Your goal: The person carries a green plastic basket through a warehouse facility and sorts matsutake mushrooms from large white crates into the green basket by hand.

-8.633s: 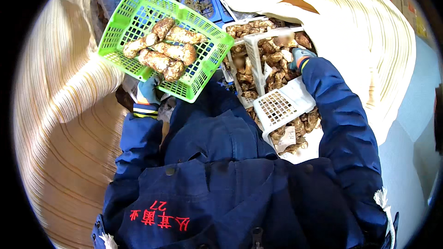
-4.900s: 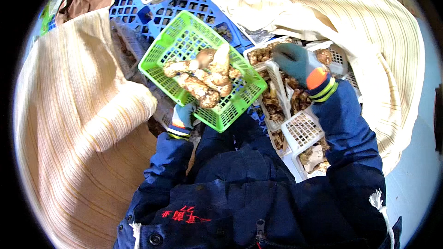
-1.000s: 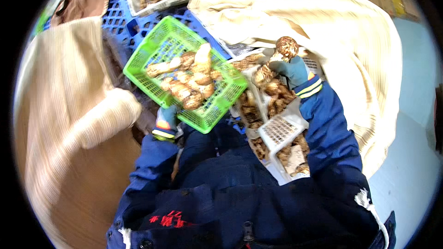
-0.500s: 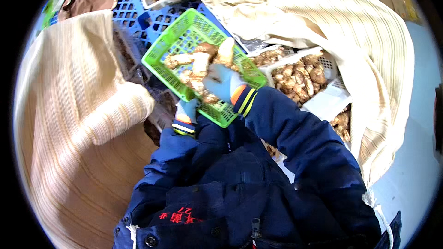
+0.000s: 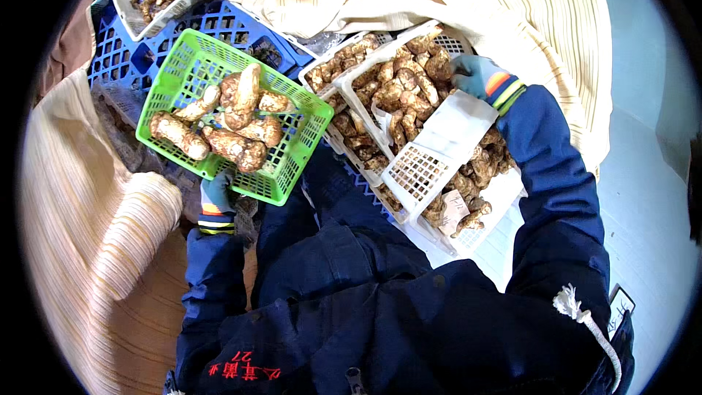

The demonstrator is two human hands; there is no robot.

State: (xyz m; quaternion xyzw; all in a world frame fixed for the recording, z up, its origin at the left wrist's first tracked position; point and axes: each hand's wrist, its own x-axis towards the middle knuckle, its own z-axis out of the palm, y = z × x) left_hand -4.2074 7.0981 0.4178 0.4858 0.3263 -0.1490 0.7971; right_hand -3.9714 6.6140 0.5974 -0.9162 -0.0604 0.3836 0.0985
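A green plastic basket [image 5: 311, 113] holds several thick-stemmed brown mushrooms [image 5: 238, 148]. My gloved left hand [image 5: 217, 194] grips its near edge, the fingers partly hidden under the rim. To the right, my gloved right hand [image 5: 474, 77] is at the far right side of a white basket [image 5: 358, 107] heaped with similar mushrooms [image 5: 409, 88]. Its fingertips are close to the heap and too dark to make out, so I cannot tell whether they pinch anything. A white sheet-like piece [image 5: 464, 124] lies across that basket's near end, just below the right hand.
More white baskets of mushrooms stand around it, one with a paper tag [image 5: 453, 212]. A blue lattice crate [image 5: 219, 23] lies behind the green basket, with another white basket [image 5: 157, 25] at the far left. Striped cloths [image 5: 541, 0] drape the right and left [image 5: 95, 234] sides.
My right hand has left the mushrooms in the green basket and moved right to the white basket. My left hand still grips the green basket. The view has shifted to the right.
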